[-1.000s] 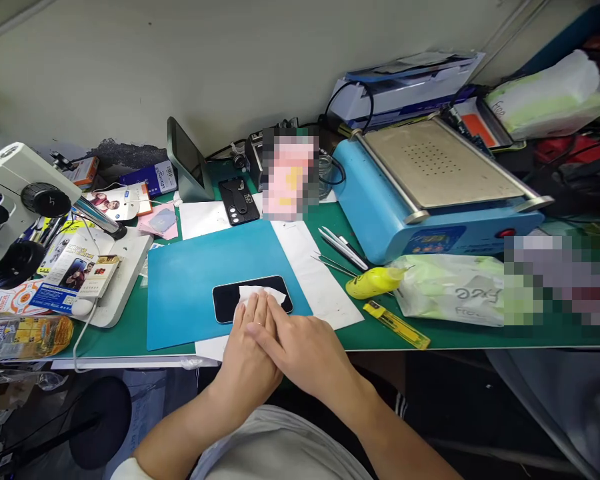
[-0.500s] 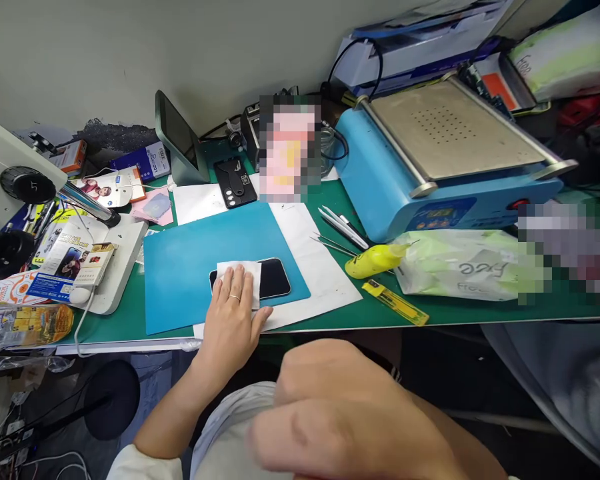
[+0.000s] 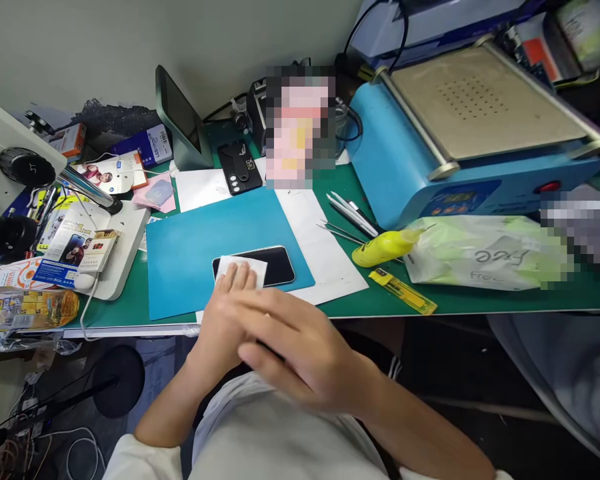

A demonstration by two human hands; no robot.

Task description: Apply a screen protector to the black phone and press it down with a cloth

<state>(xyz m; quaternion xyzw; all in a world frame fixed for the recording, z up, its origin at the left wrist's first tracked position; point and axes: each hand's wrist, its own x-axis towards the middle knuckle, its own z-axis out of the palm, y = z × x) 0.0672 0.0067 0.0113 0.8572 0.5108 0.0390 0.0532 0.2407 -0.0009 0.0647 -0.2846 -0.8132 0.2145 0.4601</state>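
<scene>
A smartphone (image 3: 280,265) with a dark screen and light rim lies on a blue mat (image 3: 180,260). Its left part is covered by a white wipe (image 3: 257,268). My left hand (image 3: 220,320) rests flat on the wipe, fingers stretched out and pressing it to the phone. In front of it, nearer the camera, my right hand (image 3: 305,340) reaches across with fingers extended and a gap below the index finger; nothing shows in it. It hides part of the back of my left hand, and I cannot tell whether the two touch.
A blue heating plate machine (image 3: 395,153) stands at the right. Before it lie a yellow bottle (image 3: 383,249), a tissue pack (image 3: 480,257), tweezers (image 3: 347,235) and a yellow blade case (image 3: 403,291). A microscope stand (image 3: 125,257) takes up the left; a black phone case (image 3: 240,167) lies behind the mat.
My right hand has moved from close to the camera, fingers curled, forward and left over my left hand, its fingers now extended. The left hand stays on the wipe. The view has shifted slightly.
</scene>
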